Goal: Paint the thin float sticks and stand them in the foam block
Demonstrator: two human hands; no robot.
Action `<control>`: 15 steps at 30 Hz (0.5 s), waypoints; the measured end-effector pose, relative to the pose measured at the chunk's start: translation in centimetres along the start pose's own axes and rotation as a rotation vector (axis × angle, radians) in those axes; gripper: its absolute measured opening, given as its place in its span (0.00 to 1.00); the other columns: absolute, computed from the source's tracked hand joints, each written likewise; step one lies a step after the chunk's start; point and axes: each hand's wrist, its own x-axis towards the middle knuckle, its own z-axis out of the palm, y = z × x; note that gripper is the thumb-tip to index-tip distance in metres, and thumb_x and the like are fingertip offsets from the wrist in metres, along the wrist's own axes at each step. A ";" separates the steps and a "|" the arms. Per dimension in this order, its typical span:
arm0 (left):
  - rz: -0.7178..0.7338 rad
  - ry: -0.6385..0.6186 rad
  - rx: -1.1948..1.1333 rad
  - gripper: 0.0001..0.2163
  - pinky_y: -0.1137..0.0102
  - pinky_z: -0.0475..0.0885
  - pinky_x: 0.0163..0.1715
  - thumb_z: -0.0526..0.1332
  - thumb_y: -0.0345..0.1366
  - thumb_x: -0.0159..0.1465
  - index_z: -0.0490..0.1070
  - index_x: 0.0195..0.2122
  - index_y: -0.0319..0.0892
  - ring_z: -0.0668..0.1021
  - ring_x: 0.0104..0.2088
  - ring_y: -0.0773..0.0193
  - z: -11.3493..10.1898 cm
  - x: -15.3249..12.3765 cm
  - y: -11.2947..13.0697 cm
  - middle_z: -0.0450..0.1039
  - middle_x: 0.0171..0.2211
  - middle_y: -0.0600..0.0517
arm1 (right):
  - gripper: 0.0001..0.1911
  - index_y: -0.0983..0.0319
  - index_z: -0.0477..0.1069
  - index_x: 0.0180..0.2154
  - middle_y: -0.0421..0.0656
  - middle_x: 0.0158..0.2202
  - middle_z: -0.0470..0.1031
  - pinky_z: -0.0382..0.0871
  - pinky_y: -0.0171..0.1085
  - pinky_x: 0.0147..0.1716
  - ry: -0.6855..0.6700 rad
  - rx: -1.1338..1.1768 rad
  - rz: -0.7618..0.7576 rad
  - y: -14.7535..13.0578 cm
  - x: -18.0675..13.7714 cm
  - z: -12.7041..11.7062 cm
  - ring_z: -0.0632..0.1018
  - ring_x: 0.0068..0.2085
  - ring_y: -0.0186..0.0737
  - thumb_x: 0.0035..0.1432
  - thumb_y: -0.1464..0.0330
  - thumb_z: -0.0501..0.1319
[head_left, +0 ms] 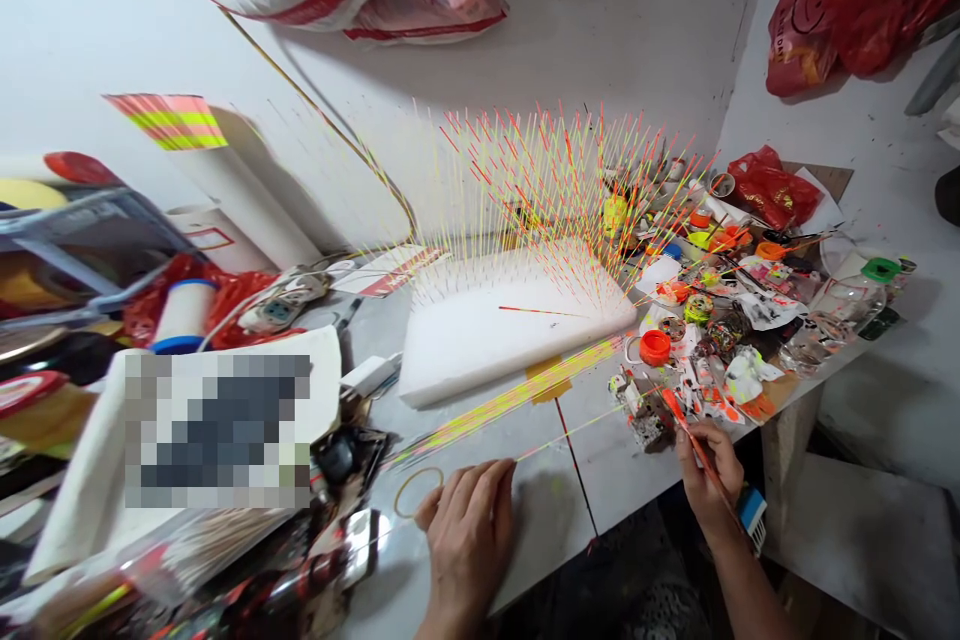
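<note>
Currently, your left hand (pixel 466 530) pinches a thin painted stick (pixel 570 437) between nearly closed fingers, low over the white tabletop (pixel 540 510); your right hand (pixel 709 480) closes firmly around a fine paintbrush (pixel 679 412), just beside the paint pots (pixel 655 348).

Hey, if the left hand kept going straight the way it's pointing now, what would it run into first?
Probably the row of neon yellow and pink striped sticks lying just ahead of the left hand. The white foam block sits beyond them, though depth is hard to judge from this view.
</note>
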 end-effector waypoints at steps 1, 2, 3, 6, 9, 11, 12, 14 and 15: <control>0.006 0.006 0.009 0.05 0.67 0.61 0.38 0.58 0.28 0.67 0.71 0.40 0.42 0.77 0.32 0.65 -0.3 -0.1 -0.2 0.77 0.31 0.53 | 0.03 0.59 0.69 0.37 0.40 0.32 0.75 0.74 0.31 0.30 -0.012 0.022 -0.022 -0.2 -0.2 -0.1 0.79 0.31 0.35 0.63 0.70 0.63; 0.013 0.011 0.018 0.05 0.67 0.61 0.38 0.58 0.27 0.67 0.71 0.40 0.42 0.77 0.32 0.65 -0.5 -0.1 -0.4 0.77 0.31 0.52 | 0.03 0.59 0.69 0.38 0.40 0.33 0.76 0.74 0.31 0.31 -0.039 0.044 -0.048 -0.5 -0.4 -0.1 0.79 0.32 0.36 0.62 0.71 0.63; 0.020 0.016 0.028 0.05 0.67 0.62 0.37 0.58 0.27 0.67 0.72 0.40 0.42 0.77 0.32 0.64 -0.8 -0.2 -0.7 0.77 0.31 0.52 | 0.04 0.59 0.70 0.39 0.40 0.34 0.76 0.75 0.32 0.32 -0.074 0.062 -0.078 -0.7 -0.6 -0.1 0.80 0.33 0.36 0.62 0.72 0.63; 0.020 0.034 0.083 0.04 0.67 0.62 0.38 0.58 0.28 0.67 0.72 0.39 0.41 0.77 0.32 0.63 -1.6 -0.6 -1.5 0.77 0.31 0.51 | 0.08 0.58 0.71 0.41 0.41 0.35 0.78 0.77 0.34 0.35 -0.165 0.082 -0.163 -1.5 -1.2 0.3 0.80 0.35 0.38 0.61 0.75 0.61; 0.006 0.046 0.127 0.04 0.66 0.61 0.39 0.59 0.29 0.67 0.72 0.39 0.42 0.77 0.31 0.63 -1.8 -0.9 -1.8 0.77 0.30 0.52 | 0.09 0.58 0.71 0.42 0.41 0.34 0.78 0.77 0.32 0.34 -0.184 0.061 -0.193 -2.0 -1.6 0.9 0.80 0.35 0.37 0.61 0.75 0.61; 0.001 0.051 0.126 0.04 0.65 0.61 0.40 0.59 0.29 0.67 0.72 0.39 0.42 0.77 0.31 0.63 -1.8 -1.0 -1.8 0.77 0.30 0.52 | 0.08 0.59 0.71 0.42 0.41 0.34 0.77 0.76 0.30 0.32 -0.178 0.039 -0.186 -2.1 -1.8 1.2 0.79 0.33 0.35 0.62 0.75 0.60; 0.000 0.054 0.121 0.04 0.65 0.61 0.40 0.59 0.28 0.67 0.72 0.39 0.42 0.77 0.32 0.64 -1.7 -1.0 -1.7 0.77 0.30 0.52 | 0.07 0.59 0.71 0.42 0.41 0.34 0.77 0.76 0.29 0.31 -0.175 0.025 -0.179 -2.1 -1.8 1.3 0.79 0.32 0.34 0.62 0.74 0.60; -0.004 0.057 0.110 0.04 0.66 0.61 0.41 0.59 0.28 0.67 0.72 0.38 0.42 0.77 0.32 0.64 -1.7 -0.9 -1.5 0.77 0.30 0.52 | 0.06 0.59 0.71 0.42 0.41 0.35 0.77 0.76 0.29 0.30 -0.171 -0.001 -0.161 -2.0 -1.8 1.4 0.79 0.32 0.34 0.63 0.73 0.60; -0.008 0.056 0.105 0.04 0.66 0.61 0.41 0.59 0.28 0.66 0.72 0.38 0.43 0.77 0.32 0.64 -1.6 -0.8 -1.4 0.77 0.30 0.53 | 0.05 0.59 0.71 0.42 0.41 0.35 0.77 0.76 0.30 0.31 -0.172 -0.010 -0.154 -1.9 -1.7 1.4 0.79 0.32 0.34 0.63 0.72 0.60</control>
